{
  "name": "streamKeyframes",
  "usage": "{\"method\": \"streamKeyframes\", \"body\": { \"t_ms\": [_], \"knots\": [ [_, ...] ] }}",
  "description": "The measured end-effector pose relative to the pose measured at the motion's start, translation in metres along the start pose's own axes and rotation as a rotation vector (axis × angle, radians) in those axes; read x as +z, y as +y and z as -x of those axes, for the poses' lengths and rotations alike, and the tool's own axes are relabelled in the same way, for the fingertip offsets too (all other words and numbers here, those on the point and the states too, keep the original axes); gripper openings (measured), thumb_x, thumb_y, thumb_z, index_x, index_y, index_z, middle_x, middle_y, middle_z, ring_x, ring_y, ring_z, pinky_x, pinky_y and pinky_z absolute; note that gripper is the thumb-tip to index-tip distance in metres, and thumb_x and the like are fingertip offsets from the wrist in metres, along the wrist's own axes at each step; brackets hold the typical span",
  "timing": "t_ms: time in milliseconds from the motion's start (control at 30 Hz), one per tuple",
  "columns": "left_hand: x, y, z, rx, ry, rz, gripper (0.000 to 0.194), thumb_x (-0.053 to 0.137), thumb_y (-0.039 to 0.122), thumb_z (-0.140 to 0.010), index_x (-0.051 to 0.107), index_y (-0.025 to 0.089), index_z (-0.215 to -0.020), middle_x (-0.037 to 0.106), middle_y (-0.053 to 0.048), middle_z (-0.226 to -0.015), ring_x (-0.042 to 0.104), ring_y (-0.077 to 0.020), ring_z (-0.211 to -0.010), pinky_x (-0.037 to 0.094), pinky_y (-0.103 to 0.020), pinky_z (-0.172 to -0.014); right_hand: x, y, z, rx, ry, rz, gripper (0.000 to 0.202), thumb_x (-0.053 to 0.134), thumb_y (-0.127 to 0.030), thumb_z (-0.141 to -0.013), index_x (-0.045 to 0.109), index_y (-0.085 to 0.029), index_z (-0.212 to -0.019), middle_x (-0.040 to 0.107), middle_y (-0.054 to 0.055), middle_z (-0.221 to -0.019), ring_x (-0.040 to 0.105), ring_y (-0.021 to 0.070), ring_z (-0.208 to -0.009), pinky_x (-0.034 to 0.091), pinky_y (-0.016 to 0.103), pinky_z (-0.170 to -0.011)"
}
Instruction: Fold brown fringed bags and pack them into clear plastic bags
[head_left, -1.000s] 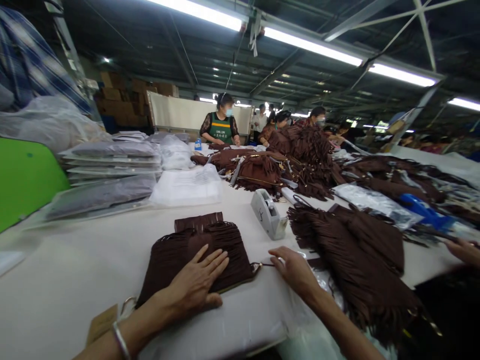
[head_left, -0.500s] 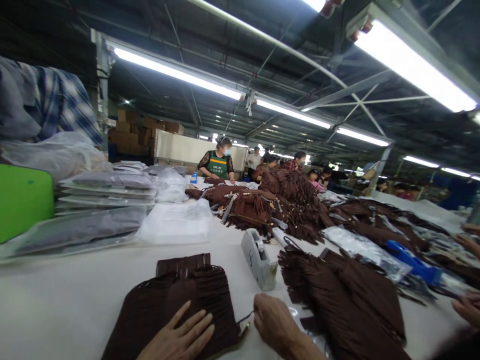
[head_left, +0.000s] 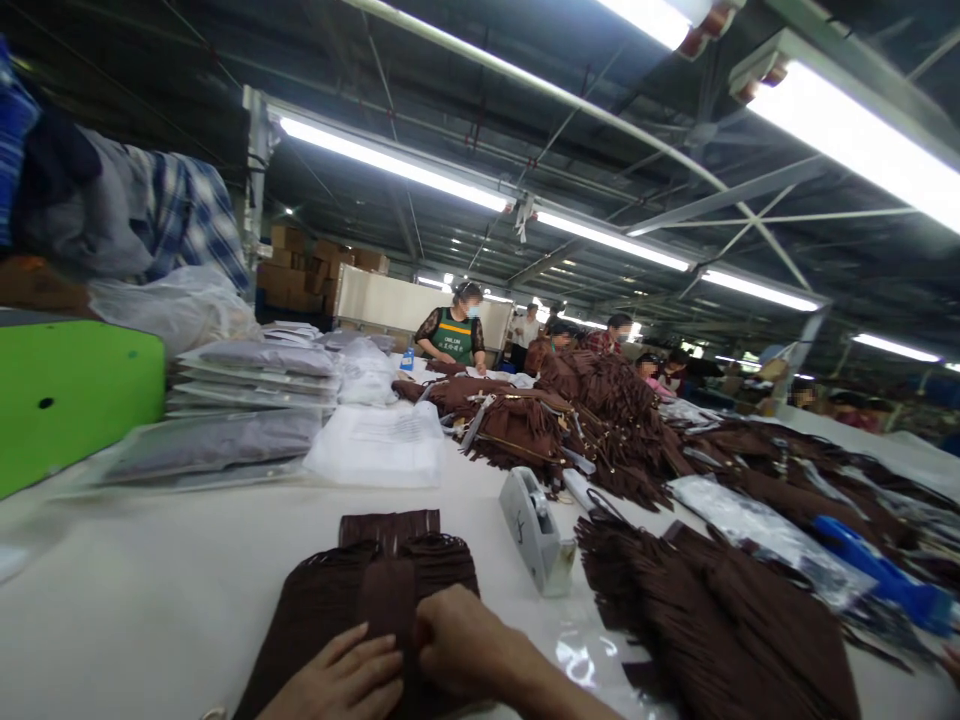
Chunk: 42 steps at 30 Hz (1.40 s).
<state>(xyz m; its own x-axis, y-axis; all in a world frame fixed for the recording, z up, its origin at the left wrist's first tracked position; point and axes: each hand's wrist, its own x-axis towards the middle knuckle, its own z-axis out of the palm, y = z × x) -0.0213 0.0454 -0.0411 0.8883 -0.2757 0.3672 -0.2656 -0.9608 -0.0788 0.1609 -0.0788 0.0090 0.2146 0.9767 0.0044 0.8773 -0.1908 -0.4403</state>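
Observation:
A dark brown fringed bag (head_left: 315, 615) lies on the white table right in front of me, a short fringed flap (head_left: 390, 530) sticking out at its far end. My left hand (head_left: 345, 675) rests flat on the bag, fingers stretched out. Just to its right, my right hand (head_left: 465, 640) is over the bag's right half with its fingers curled closed; whatever they pinch is hidden. A second brown fringed bag (head_left: 720, 620) lies to the right. Between the two bags stands a grey tape dispenser (head_left: 536, 535), with clear plastic (head_left: 589, 650) on the table nearer me.
Packed grey items in plastic sleeves (head_left: 247, 400) are stacked at left, beside a green box (head_left: 82, 400) and white plastic sheets (head_left: 379, 445). A pile of brown fringed bags (head_left: 592, 410) fills the middle. A blue tool (head_left: 885, 580) lies right. A person in a green apron (head_left: 457, 335) works across the table.
My right hand has moved left from the thin cord at the bag's right edge onto the bag, close to my left hand. The view has turned slightly left.

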Motion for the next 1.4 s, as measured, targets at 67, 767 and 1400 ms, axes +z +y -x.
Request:
{"method": "streamKeyframes", "body": {
  "t_ms": [67,767,1400],
  "knots": [
    [-0.015,0.0,0.02,-0.093,0.035,-0.017,0.063,0.052,0.049,-0.092,0.024,0.039,-0.148,0.056,0.003,-0.136,0.056,-0.0208,-0.122,0.045,-0.033,-0.104,-0.009,0.001,0.005,-0.032,0.022,-0.122,0.022,0.058,-0.01,-0.064,0.074,-0.02,-0.075,0.074,0.0,-0.071,0.067,0.0142,-0.063,0.043,0.018,-0.053],
    [-0.019,0.023,0.054,-0.721,-0.232,-0.026,0.095,0.043,0.073,-0.085,0.002,0.019,-0.152,0.015,-0.015,-0.158,0.017,-0.0288,-0.145,0.02,-0.05,-0.118,0.079,0.062,0.062,-0.315,0.38,0.379,0.087,0.053,-0.05,-0.09,0.004,-0.018,-0.154,0.029,0.015,-0.154,0.034,0.0336,-0.139,0.04,0.055,-0.107],
    [-0.019,-0.137,-0.005,-1.148,-0.075,0.176,0.039,0.051,0.028,-0.092,0.052,0.01,-0.126,0.058,-0.017,-0.127,0.056,-0.0257,-0.118,0.044,-0.041,-0.102,-0.032,0.093,-0.091,0.123,0.19,-0.17,0.037,0.051,-0.03,-0.084,0.067,-0.014,-0.114,0.07,0.01,-0.115,0.065,0.0221,-0.106,0.048,0.031,-0.094]
  ]
}}
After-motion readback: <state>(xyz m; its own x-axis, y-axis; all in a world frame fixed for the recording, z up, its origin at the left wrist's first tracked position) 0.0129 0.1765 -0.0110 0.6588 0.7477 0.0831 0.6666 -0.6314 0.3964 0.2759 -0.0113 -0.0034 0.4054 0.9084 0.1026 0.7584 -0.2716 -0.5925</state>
